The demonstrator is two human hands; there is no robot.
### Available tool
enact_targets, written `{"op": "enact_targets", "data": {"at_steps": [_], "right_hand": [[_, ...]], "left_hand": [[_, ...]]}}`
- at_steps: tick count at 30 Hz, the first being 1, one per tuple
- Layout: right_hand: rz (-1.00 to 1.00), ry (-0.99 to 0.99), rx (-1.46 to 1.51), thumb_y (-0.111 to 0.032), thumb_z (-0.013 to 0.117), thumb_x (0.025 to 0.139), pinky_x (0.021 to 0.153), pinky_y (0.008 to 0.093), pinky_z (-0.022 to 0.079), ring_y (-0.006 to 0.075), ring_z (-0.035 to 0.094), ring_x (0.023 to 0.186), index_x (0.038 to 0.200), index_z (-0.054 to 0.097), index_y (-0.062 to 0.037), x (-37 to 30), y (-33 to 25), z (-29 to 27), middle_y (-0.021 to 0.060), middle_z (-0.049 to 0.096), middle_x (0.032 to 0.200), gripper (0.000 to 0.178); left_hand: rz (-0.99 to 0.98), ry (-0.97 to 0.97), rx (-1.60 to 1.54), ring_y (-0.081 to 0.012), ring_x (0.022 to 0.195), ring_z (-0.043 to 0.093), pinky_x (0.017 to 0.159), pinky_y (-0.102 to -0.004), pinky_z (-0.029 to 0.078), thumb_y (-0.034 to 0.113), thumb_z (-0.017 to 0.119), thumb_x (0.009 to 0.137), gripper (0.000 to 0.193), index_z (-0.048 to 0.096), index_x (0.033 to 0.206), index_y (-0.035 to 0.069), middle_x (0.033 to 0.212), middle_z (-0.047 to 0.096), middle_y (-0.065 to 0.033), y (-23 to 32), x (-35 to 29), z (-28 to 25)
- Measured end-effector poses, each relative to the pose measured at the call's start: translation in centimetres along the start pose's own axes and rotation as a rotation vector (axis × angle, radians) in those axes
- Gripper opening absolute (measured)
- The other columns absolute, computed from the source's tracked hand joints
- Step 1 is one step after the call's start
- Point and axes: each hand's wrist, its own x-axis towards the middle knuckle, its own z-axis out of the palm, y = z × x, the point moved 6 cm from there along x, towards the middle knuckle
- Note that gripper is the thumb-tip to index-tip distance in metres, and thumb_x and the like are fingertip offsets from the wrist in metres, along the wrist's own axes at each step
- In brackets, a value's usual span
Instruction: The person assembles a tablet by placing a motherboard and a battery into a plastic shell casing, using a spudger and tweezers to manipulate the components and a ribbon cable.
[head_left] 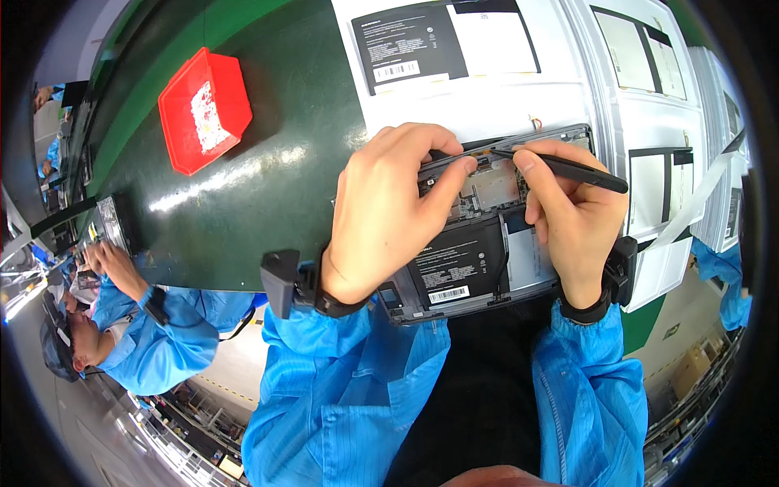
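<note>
Before me lies an opened laptop base (389,296), its circuit board (491,191) and black battery (454,261) bare. At its far left part, my left hand (385,207) curls, thumb and forefinger close together near the far edge; what they pinch, if anything, is hidden. My right hand (580,223) grips a slim black pen-like tool (584,170) between thumb and fingers. Its tip points left, low over the board's far edge, close to my left fingertips. Whether the tip touches a part is too small to tell.
A red plastic bin (231,101) stands on the green table (300,81) at the far left. White trays (560,89) with several flat black-and-white batteries (414,45) lie beyond and right of the laptop. At left, a co-worker in blue (178,341) works at the table's edge.
</note>
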Motion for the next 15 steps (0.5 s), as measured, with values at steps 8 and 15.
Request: {"op": "enact_targets", "data": {"at_steps": [8, 15], "right_hand": [[-0.06, 0.017, -0.012, -0.004, 0.076, 0.091, 0.04, 0.0179, 0.028, 0.0016, 0.049, 0.045, 0.105, 0.073, 0.004, -0.2, 0.0, -0.5, -0.0008, 0.061, 0.058, 0.016], [-0.026, -0.011, 0.032, -0.003, 0.076, 0.091, 0.041, 0.0175, 0.027, 0.0008, 0.047, 0.045, 0.105, 0.073, 0.005, 0.0, -0.1, -0.6, -0.002, 0.06, 0.058, 0.016]], "left_hand": [[0.054, -0.166, -0.117, -0.0156, 0.065, 0.062, 0.061, -0.0274, 0.05, 0.009, 0.08, 0.082, 0.016, 0.074, 0.094, 0.001, 0.081, 0.072, -0.0077, 0.0, 1.3, 0.2], [0.222, 0.016, 0.019, -0.0209, 0.085, 0.075, 0.074, -0.0316, 0.058, 0.003, 0.079, 0.081, 0.014, 0.074, 0.094, 0.003, 0.108, 0.076, -0.0114, 1.1, -0.1, 0.0]]}}
